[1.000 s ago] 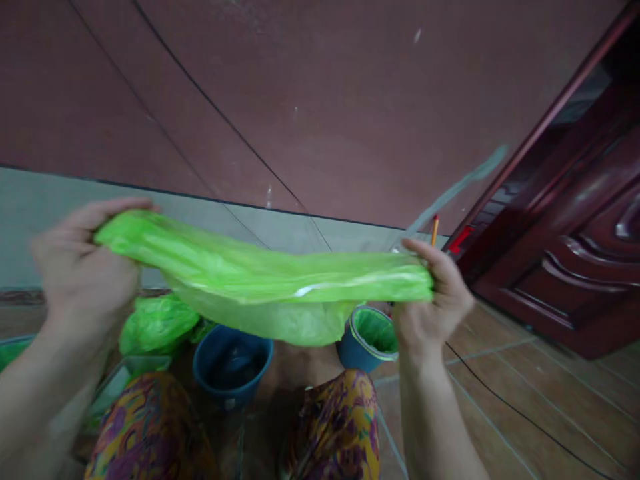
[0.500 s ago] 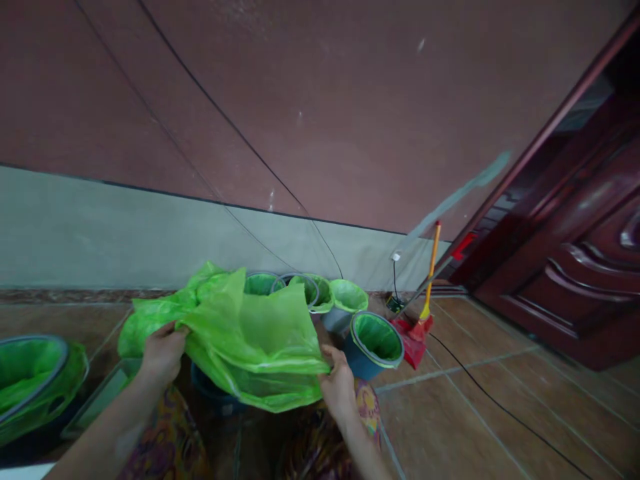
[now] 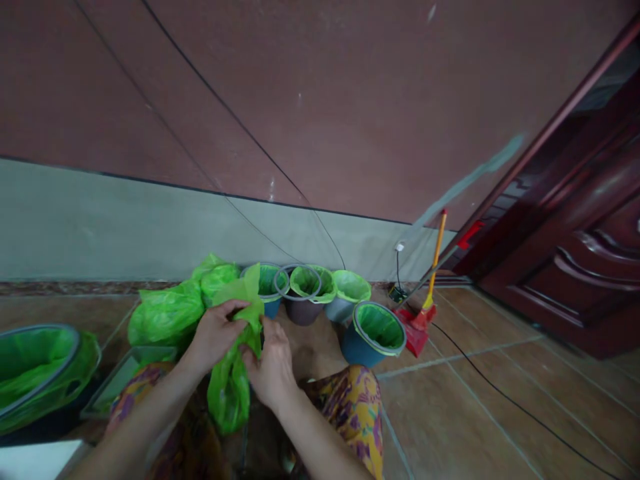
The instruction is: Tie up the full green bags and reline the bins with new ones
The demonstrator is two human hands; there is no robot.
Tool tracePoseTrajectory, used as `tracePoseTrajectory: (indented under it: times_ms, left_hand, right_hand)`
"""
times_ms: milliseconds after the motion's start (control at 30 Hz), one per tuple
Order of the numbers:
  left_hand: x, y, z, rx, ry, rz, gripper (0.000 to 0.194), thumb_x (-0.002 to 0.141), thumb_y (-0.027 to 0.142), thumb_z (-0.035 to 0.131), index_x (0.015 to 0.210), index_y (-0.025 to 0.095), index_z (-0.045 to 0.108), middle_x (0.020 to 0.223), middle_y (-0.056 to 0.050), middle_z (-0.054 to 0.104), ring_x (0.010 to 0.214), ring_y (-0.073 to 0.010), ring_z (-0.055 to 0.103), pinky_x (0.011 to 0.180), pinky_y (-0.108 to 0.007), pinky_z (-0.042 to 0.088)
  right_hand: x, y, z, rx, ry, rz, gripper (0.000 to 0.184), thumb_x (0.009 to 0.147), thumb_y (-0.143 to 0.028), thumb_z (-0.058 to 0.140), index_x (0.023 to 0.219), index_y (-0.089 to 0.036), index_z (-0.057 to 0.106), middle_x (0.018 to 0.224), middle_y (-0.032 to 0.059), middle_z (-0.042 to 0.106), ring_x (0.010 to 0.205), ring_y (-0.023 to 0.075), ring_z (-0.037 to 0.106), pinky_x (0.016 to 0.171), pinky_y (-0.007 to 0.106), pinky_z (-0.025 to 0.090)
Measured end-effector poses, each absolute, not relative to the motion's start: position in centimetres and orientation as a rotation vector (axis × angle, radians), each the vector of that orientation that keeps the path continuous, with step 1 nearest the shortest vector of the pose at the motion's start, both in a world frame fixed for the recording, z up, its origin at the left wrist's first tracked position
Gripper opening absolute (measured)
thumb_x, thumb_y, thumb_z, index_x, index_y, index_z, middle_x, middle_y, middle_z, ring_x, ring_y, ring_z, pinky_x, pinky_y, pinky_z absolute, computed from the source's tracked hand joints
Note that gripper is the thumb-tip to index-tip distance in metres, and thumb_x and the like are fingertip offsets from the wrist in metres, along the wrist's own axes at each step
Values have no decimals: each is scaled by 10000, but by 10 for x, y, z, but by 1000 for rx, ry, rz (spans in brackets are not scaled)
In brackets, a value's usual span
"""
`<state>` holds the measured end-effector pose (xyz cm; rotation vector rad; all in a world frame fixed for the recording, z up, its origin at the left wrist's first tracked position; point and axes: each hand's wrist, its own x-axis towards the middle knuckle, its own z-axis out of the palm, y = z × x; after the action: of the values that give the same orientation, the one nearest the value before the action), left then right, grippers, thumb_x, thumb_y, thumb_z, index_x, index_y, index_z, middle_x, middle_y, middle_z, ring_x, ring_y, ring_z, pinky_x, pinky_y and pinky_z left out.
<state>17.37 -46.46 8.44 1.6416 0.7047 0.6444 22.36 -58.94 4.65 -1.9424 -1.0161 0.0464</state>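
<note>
A thin green plastic bag (image 3: 231, 393) hangs gathered between my two hands, its lower part dangling over my lap. My left hand (image 3: 217, 333) grips it from the left with curled fingers. On the other side my right hand (image 3: 270, 363) pinches the same bag, close beside the left. Part of the bag sticks up above my fingers. Behind my hands, by the wall, lie bulging green bags (image 3: 167, 313). The floor directly under the held bag is mostly hidden by my arms and knees.
Along the wall stand lined bins: a blue one (image 3: 273, 307), a brown one (image 3: 303, 313) with a grey ring (image 3: 299, 268), and a grey one (image 3: 335, 312). Nearer are another blue bin (image 3: 356, 348) and a large lined bin (image 3: 75, 360). A red dustpan (image 3: 414, 333), broom and black cable lie right.
The bag was spread wide between my hands; now it is bunched narrow. My hands have come together, the right moving left and the left moving right. The bins behind are uncovered.
</note>
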Motion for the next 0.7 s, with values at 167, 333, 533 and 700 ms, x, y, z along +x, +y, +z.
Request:
tracePoseTrajectory:
  times_ms: [167,333,533,700]
  left_hand:
    - [162,-446,84,1962,490,547,322,560,177,678,871,230,742,862,-10,760,837,-234,670,847,-310,509]
    - [144,-424,86,2451,429,634,430,684,238,594,1104,209,676,1144,-74,697,1039,-280,636,953,-405,471]
    - [128,-480,88,2561,794,1058,224,811,322,499,952,193,614,956,-69,689,852,-217,671,745,-313,524]
    - [112,-522,81,2535,869,1119,220,822,433,557,766,220,546,705,16,620,574,-140,614,515,-238,432]
  right_hand:
    - [253,-578,48,-1528,-768,415,188,754,-336,577,770,-166,654,677,-4,609,604,129,512,580,239,438]
    - [271,-589,52,-1385,-637,502,354,698,-463,656,534,-168,548,483,-52,436,505,81,350,486,208,308]
    - [266,-590,49,-1370,-571,513,457,756,-586,586,588,-161,603,494,-28,471,522,102,399,518,224,342]
    - [259,-587,43,-1444,-567,470,459,787,-581,546,611,-163,617,507,-22,498,535,117,433,524,227,355]
